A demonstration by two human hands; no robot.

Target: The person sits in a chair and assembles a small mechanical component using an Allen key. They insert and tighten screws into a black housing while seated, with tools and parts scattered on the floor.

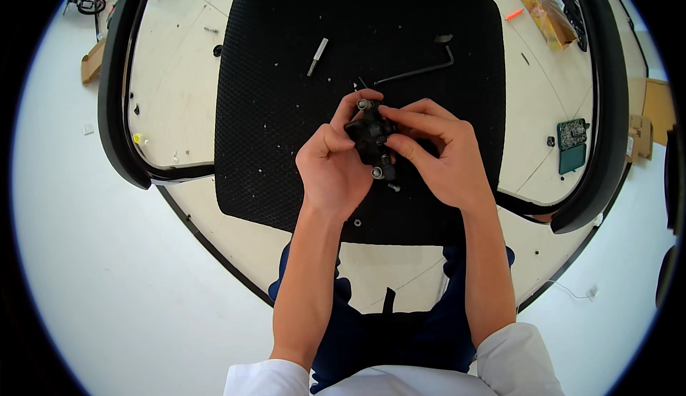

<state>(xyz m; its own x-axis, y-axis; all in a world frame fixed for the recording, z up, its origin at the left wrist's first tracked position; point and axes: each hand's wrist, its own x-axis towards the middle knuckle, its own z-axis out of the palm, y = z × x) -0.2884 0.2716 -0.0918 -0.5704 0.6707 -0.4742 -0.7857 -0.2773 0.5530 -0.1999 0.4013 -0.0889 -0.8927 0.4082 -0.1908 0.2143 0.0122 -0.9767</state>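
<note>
Above the black mesh chair seat [271, 160], I hold a black bicycle brake caliper [371, 135] with two silver bolts at its ends. My left hand [334, 156] is closed round its left side, thumb on the body and fingers behind it. From the other side, my right hand [444, 154] pinches the caliper's right edge between thumb and fingers. Whatever small part may lie under those fingertips is hidden. A small bolt [394, 187] lies on the seat just below the caliper, and a nut [358, 222] sits nearer the front edge.
A bent black hex key [414, 73] and a short white-handled tool [318, 56] lie farther back on the seat, among crumbs. Armrests [118, 88] flank it. On the floor at right are a green case [572, 146] and a plastic-wrapped package [544, 13].
</note>
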